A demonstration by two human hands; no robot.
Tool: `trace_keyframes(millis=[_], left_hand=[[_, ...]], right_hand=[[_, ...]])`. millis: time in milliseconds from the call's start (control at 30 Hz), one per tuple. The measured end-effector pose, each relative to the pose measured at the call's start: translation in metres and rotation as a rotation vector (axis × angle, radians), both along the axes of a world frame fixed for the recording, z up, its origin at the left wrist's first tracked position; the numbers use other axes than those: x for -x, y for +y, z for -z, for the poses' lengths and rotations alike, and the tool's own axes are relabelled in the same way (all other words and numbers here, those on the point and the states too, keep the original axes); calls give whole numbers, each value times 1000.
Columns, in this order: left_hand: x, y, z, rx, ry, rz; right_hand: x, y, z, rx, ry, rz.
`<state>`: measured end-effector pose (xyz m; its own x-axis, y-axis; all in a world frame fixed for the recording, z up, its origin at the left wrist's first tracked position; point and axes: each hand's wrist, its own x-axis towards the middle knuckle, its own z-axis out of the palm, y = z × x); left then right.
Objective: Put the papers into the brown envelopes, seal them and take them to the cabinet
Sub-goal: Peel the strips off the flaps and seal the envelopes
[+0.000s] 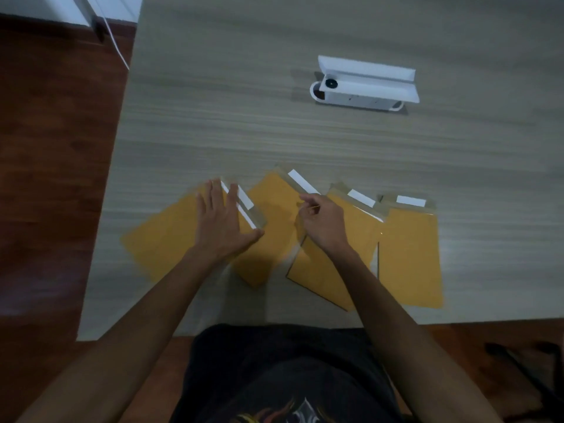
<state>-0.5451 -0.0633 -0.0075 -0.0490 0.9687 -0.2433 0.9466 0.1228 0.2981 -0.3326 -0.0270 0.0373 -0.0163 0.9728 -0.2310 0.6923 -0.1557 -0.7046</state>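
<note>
So four brown envelopes were fanned out along the near edge of the bench (274, 117), roughly from 8 o'clock to 4 o'clock as seen from the person's seat, overlapping each other a bit. The leftmost envelope (164, 236) had the left hand (221, 222) lying flat on it, fingers straight and spread, pressing down near its flap. The right hand (320, 222) was over the second envelope (271, 209), fingers curled and pinching something thin and pale at the flap. It looked like the peel strip, but the blur made it hard to say for sure. The third envelope (341, 239) and the fourth envelope (409, 254) sat further right, flaps open with white strips showing.

My worry: the paper looked thin and slick, and since the envelopes overlapped, tugging that strip could drag the neighbours or skew the pile. If the sticky edge folded down crooked, it would grab and crease, or catch the next envelope.

Materials-wise: flat mustard-yellow kraft rectangles, matte, with glossy white release strips; the bench was grey woodgrain laminate. A white boxy tape dispenser (366, 87) sat well apart at 1 o'clock, hard plastic by the look of it. No cabinet in view.
</note>
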Motion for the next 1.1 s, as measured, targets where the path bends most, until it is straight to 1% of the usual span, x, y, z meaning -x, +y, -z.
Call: trace_keyframes(millis=[167, 267, 367, 467, 533, 567, 667, 800, 933, 1000, 1100], left_hand=[[-63, 18, -12, -94, -128, 89], [-107, 27, -18, -120, -163, 150], [-155, 34, -22, -145, -174, 217], [-203, 35, -18, -207, -186, 374], [-231, 32, -15, -170, -132, 475], [-242, 30, -13, -130, -90, 489], [-260, 26, -4, -28, 1, 396], [-259, 26, 3, -31, 49, 224], [-255, 27, 2, -17, 70, 86], [-262, 31, 0, -50, 57, 80], [-289, 38, -2, -142, -29, 173]], right_hand=[[-69, 1, 1, -57, -74, 120], [-110, 1, 6, -92, -124, 135], [-158, 3, 14, -103, -162, 151], [-202, 6, 21, -89, -218, 127], [-228, 8, 28, -54, -244, 98], [-240, 8, 33, -30, -254, 79], [-267, 1, 50, -38, -326, -18], [-280, -11, 61, -84, -458, -101], [-293, -18, 68, -156, -441, -97], [-298, -17, 68, -198, -408, -102], [-306, -2, 66, -278, -345, -121]])
